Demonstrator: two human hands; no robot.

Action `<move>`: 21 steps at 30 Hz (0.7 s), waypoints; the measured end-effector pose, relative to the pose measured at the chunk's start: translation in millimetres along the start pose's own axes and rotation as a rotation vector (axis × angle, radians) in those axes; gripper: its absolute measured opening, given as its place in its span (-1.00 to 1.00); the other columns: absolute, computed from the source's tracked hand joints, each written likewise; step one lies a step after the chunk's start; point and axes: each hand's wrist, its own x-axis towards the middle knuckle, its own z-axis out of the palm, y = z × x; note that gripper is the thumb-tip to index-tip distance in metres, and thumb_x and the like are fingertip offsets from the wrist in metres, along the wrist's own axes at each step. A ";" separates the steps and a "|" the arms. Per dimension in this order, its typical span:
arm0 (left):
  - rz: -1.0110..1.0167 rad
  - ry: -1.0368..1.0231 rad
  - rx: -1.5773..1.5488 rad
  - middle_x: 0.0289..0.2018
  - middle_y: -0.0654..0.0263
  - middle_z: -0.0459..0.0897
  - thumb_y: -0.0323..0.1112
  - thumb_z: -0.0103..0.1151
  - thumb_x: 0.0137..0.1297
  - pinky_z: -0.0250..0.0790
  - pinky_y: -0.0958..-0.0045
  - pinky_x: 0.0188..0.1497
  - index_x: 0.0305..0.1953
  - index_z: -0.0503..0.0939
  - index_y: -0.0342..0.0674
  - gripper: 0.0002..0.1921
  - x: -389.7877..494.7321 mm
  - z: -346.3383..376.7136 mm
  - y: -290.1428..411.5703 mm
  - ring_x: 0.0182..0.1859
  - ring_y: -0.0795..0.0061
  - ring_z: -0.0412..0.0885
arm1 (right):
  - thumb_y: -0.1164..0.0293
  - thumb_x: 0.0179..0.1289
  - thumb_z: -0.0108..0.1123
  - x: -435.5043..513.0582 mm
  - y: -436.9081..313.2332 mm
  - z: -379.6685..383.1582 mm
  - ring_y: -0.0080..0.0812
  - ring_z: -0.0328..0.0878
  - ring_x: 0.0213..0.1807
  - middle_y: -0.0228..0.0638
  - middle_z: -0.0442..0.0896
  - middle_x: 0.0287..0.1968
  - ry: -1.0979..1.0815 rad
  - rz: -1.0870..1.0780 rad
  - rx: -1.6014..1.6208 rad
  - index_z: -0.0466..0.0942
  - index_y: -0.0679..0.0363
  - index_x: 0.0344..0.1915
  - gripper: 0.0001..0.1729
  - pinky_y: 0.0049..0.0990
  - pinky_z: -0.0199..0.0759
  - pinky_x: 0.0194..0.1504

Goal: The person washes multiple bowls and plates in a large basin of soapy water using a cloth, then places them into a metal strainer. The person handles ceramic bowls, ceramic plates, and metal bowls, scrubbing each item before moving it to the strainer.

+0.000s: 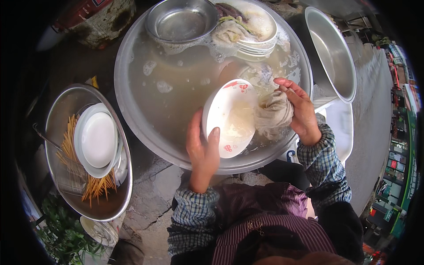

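My left hand [204,142] grips a white bowl [228,122] by its near left side, with the thumb over the rim. The bowl is tilted, bears red heart prints and has some cloudy liquid inside. In my right hand [299,106] is a wet grey-beige cloth [274,111], bunched up beside the bowl's right rim. Both hands are above a big round metal basin [142,142] of murky, sudsy water. A submerged dish [261,73] shows faintly beyond the cloth.
At the basin's far side sit a metal bowl [182,25] and stacked white plates [256,49] with another rag [232,31]. Left stands a metal bowl [129,185] holding chopsticks [99,188], a wire strainer [71,179] and white bowls [97,139]. An oval metal tub [331,59] leans at right.
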 end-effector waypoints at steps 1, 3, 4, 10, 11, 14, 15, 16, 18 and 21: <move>-0.001 -0.005 0.010 0.04 0.03 0.42 -0.40 0.06 0.20 0.24 0.32 0.12 0.18 0.27 -0.36 -0.50 0.3 0.0 0.3 0.08 0.26 0.42 | 0.53 0.35 -0.14 -0.1 2.1 12.1 -0.51 0.54 -0.25 -0.31 0.56 -0.23 0.022 -0.033 0.070 0.45 0.31 -0.06 -0.76 -0.55 0.47 -0.14; -0.025 -0.001 -0.010 0.06 0.04 0.42 -0.41 0.05 0.21 0.23 0.33 0.13 0.19 0.27 -0.36 -0.50 -0.1 0.2 1.2 0.08 0.27 0.42 | 0.53 0.36 -0.13 1.0 13.3 35.6 -0.51 0.52 -0.20 -0.32 0.56 -0.17 -0.024 -0.128 0.137 0.45 0.31 -0.07 -0.77 -0.53 0.42 -0.06; -0.045 0.007 -0.040 0.06 0.04 0.42 -0.41 0.05 0.22 0.23 0.33 0.14 0.19 0.26 -0.36 -0.50 0.3 0.2 1.6 0.09 0.27 0.41 | 0.53 0.35 -0.11 2.6 24.5 47.5 -0.52 0.51 -0.15 -0.31 0.54 -0.12 -0.024 -0.152 0.102 0.45 0.31 -0.06 -0.77 -0.54 0.40 -0.04; -0.067 0.027 -0.148 0.08 0.07 0.42 -0.42 -0.03 0.28 0.24 0.37 0.13 0.19 0.24 -0.40 -0.54 1.2 -1.7 7.3 0.09 0.33 0.41 | 0.48 0.13 0.17 2.3 68.6 75.3 -0.22 0.38 0.12 -0.16 0.38 0.15 -0.344 -0.697 -1.048 0.33 0.26 0.13 -0.48 -0.36 0.29 0.10; -0.074 0.045 -0.167 0.07 0.07 0.42 -0.41 -0.04 0.28 0.25 0.38 0.12 0.19 0.24 -0.41 -0.54 0.5 -1.7 8.3 0.09 0.34 0.41 | 0.47 0.09 0.20 3.7 69.2 73.3 -0.15 0.37 0.14 -0.13 0.35 0.18 -0.355 -0.807 -1.293 0.30 0.25 0.16 -0.41 -0.33 0.28 0.13; -0.070 0.076 -0.173 0.05 0.08 0.44 -0.40 -0.06 0.30 0.26 0.39 0.10 0.19 0.24 -0.42 -0.55 2.0 -1.6 9.0 0.07 0.35 0.42 | 0.45 0.00 0.23 7.8 67.6 65.2 -0.09 0.40 0.09 -0.12 0.39 0.13 -0.398 -0.782 -1.501 0.34 0.23 0.14 -0.38 -0.29 0.30 0.07; -0.066 0.071 -0.163 0.05 0.08 0.44 -0.40 -0.07 0.31 0.27 0.39 0.10 0.18 0.24 -0.43 -0.56 2.9 -1.4 8.6 0.06 0.35 0.42 | 0.44 0.00 0.23 8.3 67.4 62.5 -0.11 0.41 0.07 -0.13 0.40 0.12 -0.412 -0.801 -1.544 0.35 0.23 0.12 -0.40 -0.30 0.31 0.06; -0.069 0.081 -0.162 0.04 0.08 0.45 -0.40 -0.06 0.30 0.27 0.39 0.09 0.18 0.25 -0.42 -0.56 3.5 -1.6 8.2 0.06 0.35 0.43 | 0.47 -0.01 0.22 8.3 66.2 58.7 -0.11 0.43 0.06 -0.13 0.41 0.10 -0.403 -0.755 -1.592 0.37 0.24 0.10 -0.42 -0.30 0.33 0.04; -0.068 0.081 -0.160 0.03 0.07 0.46 -0.40 -0.05 0.30 0.28 0.39 0.08 0.17 0.27 -0.42 -0.56 4.3 -2.2 6.5 0.04 0.35 0.44 | 0.53 -0.02 0.20 6.3 60.9 46.7 -0.12 0.45 0.02 -0.12 0.44 0.06 -0.415 -0.693 -1.670 0.41 0.27 0.05 -0.47 -0.32 0.36 0.01; -0.066 0.045 -0.087 0.02 0.07 0.46 -0.40 0.00 0.28 0.28 0.40 0.08 0.16 0.29 -0.40 -0.57 3.7 -1.0 2.7 0.03 0.36 0.45 | 0.64 -0.03 0.13 -3.3 52.2 24.7 -0.12 0.49 -0.04 -0.10 0.49 -0.02 -0.322 -0.674 -1.309 0.43 0.32 0.00 -0.52 -0.37 0.40 -0.04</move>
